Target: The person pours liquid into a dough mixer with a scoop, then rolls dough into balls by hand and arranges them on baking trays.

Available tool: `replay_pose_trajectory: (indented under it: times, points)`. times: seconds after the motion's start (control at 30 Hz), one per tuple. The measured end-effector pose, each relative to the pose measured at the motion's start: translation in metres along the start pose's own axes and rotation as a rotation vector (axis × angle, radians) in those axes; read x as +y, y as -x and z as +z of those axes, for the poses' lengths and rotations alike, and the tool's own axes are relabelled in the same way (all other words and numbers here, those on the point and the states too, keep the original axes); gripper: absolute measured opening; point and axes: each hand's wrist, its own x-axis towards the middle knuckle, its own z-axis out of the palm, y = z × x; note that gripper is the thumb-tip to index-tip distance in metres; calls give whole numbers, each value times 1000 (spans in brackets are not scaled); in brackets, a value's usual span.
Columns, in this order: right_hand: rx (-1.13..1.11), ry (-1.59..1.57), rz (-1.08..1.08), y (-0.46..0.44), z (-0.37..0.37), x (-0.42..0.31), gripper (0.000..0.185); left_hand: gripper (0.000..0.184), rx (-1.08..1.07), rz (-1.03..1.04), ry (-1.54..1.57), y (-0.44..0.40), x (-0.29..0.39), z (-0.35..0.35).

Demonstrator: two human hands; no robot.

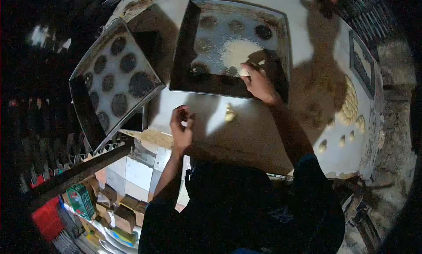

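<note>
1. Locate the near tray (220, 30) on the worktable (168, 108); note round dark marks on its base and a heap of pale crumbs (241, 51) spread near the middle.
2. Find the right hand (259, 83) above the near part of this tray, at the near edge of the heap. Note fingertips closed on a pale piece (243, 71).
3. Find the left hand (181, 127) lower and to the left, just outside the tray, over the near side of the worktable. Note curled fingers with a small pale patch (184, 123) among them; cannot tell whether held, nor whether thumb and fingers meet.
4. Locate a pale lump (229, 113) on the worktable, between the two hands and nearer than the tray, touching neither hand.
5. See the tilted tray (110, 65) at the left, also bearing round dark marks, beside the near tray.
6. At the right of the worktable, see a dense cluster of dough-like pieces (348, 105), with several single pieces (322, 146) apart from it on the near side. Beyond the cluster, see a dark-framed rectangular item (362, 65).
7. Below, at the left, see a green crate (80, 201) near brown boxes (125, 219).
</note>
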Motion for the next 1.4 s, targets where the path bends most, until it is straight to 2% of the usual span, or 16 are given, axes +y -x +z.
replay_pose_trajectory:
  times: [0.07, 0.17, 0.23, 0.27, 0.33, 0.4, 0.53, 0.67, 0.73, 0.87, 1.07, 1.2, 1.27, 1.3, 1.37, 1.4]
  points:
    - [-2, 253, -200, -10, 36, 47, 42, 27, 74, 18, 34, 0, -9, -29]
    - [-82, 235, -248, -17, 17, 9, 40, 27, 154, 125, -338, 1, -24, -73]
    - [-129, -422, 254, -21, 2, -11, 42, 27, 100, 81, -247, -1, -29, -90]
    - [-69, -877, 296, -23, -2, -22, 42, 26, 13, 5, -60, 0, -32, -97]
    - [-114, -1566, 421, -33, -7, -55, 41, 32, -19, 156, -423, -2, -43, -101]
    - [-193, -1338, 263, -40, -2, -116, 40, 33, -1, 306, -544, -4, -39, -98]
    - [-257, -827, -220, -66, 44, -210, 41, 31, -62, 198, -560, 0, -35, -100]
    - [-236, -776, -335, -105, 95, -263, 38, 32, -84, 216, -538, 0, -41, -102]
    - [-144, -454, -447, -121, 113, -270, 40, 33, -134, 222, -506, -1, -47, -101]
    - [-394, -88, -357, -138, 126, -268, 55, 36, -135, 166, -500, 1, -47, -101]
    - [-33, -127, -295, -85, 82, -279, 68, 35, -161, 219, -519, 0, -58, -102]
    - [275, -268, -438, -1, 48, -215, 47, 28, -127, 351, -681, -1, -69, -101]
    - [392, -65, -316, 47, 22, -160, 38, 31, -81, 329, -545, -15, -147, -96]
    - [410, 123, -179, 75, 5, -130, 37, 31, -174, 379, -522, -19, -114, -68]
    - [704, 35, 56, 135, 23, -32, 36, 30, -363, 151, -492, -17, 6, -18]
    - [778, -23, 157, 168, 28, 11, 37, 30, -410, 183, -495, -16, 34, 17]
